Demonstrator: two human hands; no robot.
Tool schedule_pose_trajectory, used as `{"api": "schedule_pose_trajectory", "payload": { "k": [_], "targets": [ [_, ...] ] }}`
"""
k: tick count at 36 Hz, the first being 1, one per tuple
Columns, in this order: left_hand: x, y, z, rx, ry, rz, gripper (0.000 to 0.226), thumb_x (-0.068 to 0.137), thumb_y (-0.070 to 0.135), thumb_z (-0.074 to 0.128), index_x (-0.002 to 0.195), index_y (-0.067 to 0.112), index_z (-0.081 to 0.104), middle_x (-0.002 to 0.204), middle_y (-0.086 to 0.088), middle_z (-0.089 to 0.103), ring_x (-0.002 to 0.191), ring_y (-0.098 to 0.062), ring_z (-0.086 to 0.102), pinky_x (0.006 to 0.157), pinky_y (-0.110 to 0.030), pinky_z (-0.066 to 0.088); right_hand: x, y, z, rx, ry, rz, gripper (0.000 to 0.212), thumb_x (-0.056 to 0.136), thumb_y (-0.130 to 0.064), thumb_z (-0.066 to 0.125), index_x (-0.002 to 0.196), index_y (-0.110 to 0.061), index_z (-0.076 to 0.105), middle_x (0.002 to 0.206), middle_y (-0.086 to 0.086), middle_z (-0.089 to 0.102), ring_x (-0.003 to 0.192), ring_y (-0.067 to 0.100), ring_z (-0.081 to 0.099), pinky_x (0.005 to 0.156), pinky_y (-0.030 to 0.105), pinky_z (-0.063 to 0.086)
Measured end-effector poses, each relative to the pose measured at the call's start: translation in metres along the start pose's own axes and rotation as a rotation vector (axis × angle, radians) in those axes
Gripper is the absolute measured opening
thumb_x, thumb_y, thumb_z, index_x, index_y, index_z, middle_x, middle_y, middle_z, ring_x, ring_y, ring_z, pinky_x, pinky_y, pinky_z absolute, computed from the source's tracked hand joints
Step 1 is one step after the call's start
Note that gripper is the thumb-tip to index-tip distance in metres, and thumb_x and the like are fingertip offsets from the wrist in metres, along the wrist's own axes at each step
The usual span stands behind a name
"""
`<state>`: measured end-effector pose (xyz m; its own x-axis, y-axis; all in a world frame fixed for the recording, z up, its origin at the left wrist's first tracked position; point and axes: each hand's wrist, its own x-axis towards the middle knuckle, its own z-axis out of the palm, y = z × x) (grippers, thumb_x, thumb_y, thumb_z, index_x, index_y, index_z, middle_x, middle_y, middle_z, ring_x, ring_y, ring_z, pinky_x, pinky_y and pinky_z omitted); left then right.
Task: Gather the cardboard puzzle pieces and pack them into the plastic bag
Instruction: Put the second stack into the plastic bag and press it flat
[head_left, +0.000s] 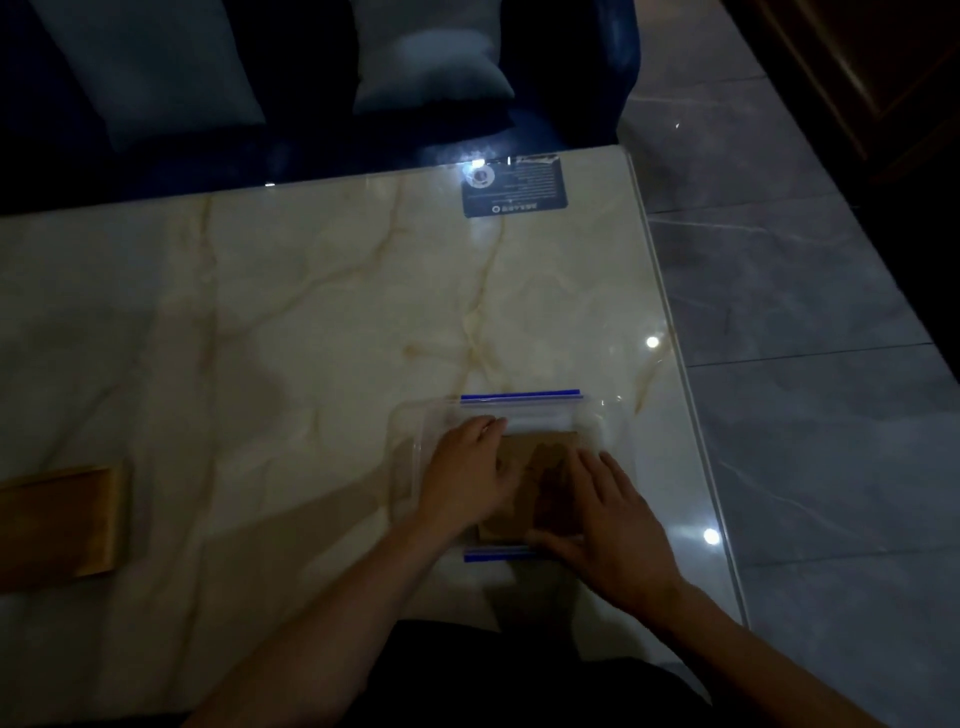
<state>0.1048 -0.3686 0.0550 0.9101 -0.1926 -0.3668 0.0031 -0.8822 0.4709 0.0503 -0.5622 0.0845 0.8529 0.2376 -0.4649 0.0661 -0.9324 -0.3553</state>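
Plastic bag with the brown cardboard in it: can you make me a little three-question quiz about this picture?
1. True or false: both hands rest on the plastic bag.
2. What colour are the bag's zip strips? A red, B blue, C green.
3. Which hand lies nearer the table's right edge?

Key:
1. True: the left hand and right hand press on it, over the cardboard puzzle pieces.
2. B.
3. The right hand; the table edge runs just beyond it.

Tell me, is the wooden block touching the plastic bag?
Apart. The head view shows the wooden block at the table's left edge, with bare marble between it and the plastic bag.
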Motion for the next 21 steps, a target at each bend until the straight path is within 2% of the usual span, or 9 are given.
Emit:
{"api": "schedule_pose_trajectory", "payload": {
  "k": [2, 3, 4, 7, 8, 15, 21],
  "targets": [
    [0.011, -0.002, -0.004, 0.106, -0.121, 0.077, 0.065, 0.092, 0.048, 0.044, 0.148, 0.016, 0.031, 0.154, -0.007, 0.033, 0.14, -0.023, 0.033, 0.115, -0.039, 0.029, -0.006, 0.005, 0.005, -0.112, -0.058, -0.061, 0.118, 0.068, -0.094, 0.021, 0.157, -0.021, -0.007, 0.164, 0.001, -0.01, 0.152, 0.026, -0.008, 0.122, 0.041, 0.003],
    [0.016, -0.002, -0.005, 0.151, -0.176, 0.104, 0.066, 0.092, 0.049, 0.043, 0.148, 0.016, 0.03, 0.155, -0.008, 0.032, 0.14, -0.024, 0.033, 0.114, -0.039, 0.029, -0.007, 0.006, 0.008, -0.148, -0.058, -0.087, 0.119, 0.067, -0.095, 0.019, 0.156, -0.02, -0.009, 0.163, 0.002, -0.014, 0.151, 0.028, -0.012, 0.122, 0.043, -0.001],
    [0.02, -0.002, -0.004, 0.188, -0.224, 0.122, 0.067, 0.092, 0.05, 0.043, 0.148, 0.016, 0.028, 0.155, -0.009, 0.031, 0.139, -0.025, 0.034, 0.113, -0.04, 0.03, -0.008, 0.007, 0.011, -0.172, -0.035, -0.108, 0.119, 0.069, -0.094, 0.019, 0.157, -0.018, -0.005, 0.164, 0.004, -0.011, 0.151, 0.03, -0.01, 0.121, 0.046, 0.0],
    [0.03, 0.002, -0.002, 0.262, -0.32, 0.131, 0.072, 0.09, 0.054, 0.044, 0.149, 0.018, 0.024, 0.153, -0.012, 0.031, 0.135, -0.031, 0.038, 0.108, -0.044, 0.037, -0.007, 0.007, 0.015, -0.224, 0.061, -0.125, 0.107, 0.077, -0.085, 0.03, 0.153, -0.009, 0.029, 0.16, 0.013, 0.026, 0.147, 0.037, 0.022, 0.116, 0.054, 0.026],
    [0.031, 0.004, -0.001, 0.272, -0.342, 0.12, 0.074, 0.089, 0.055, 0.045, 0.149, 0.018, 0.023, 0.152, -0.013, 0.03, 0.134, -0.032, 0.037, 0.107, -0.045, 0.038, -0.006, 0.007, 0.017, -0.233, 0.069, -0.121, 0.104, 0.079, -0.084, 0.032, 0.151, -0.008, 0.034, 0.157, 0.014, 0.032, 0.145, 0.037, 0.029, 0.114, 0.055, 0.031],
    [0.031, 0.005, 0.008, 0.248, -0.339, 0.089, 0.077, 0.082, 0.048, 0.055, 0.147, 0.017, 0.026, 0.146, -0.011, 0.03, 0.131, -0.033, 0.033, 0.102, -0.046, 0.038, -0.002, 0.008, 0.025, -0.251, 0.061, -0.086, 0.103, 0.079, -0.084, 0.032, 0.147, -0.008, 0.042, 0.152, 0.013, 0.043, 0.139, 0.033, 0.041, 0.109, 0.054, 0.039],
    [0.033, 0.003, 0.006, 0.26, -0.323, 0.085, 0.073, 0.083, 0.051, 0.052, 0.146, 0.022, 0.029, 0.146, -0.011, 0.032, 0.132, -0.032, 0.034, 0.101, -0.046, 0.038, 0.001, 0.006, 0.025, -0.304, 0.037, -0.048, 0.102, 0.078, -0.083, 0.031, 0.141, -0.006, 0.052, 0.147, 0.013, 0.049, 0.136, 0.03, 0.047, 0.106, 0.053, 0.041]
  ]
}}
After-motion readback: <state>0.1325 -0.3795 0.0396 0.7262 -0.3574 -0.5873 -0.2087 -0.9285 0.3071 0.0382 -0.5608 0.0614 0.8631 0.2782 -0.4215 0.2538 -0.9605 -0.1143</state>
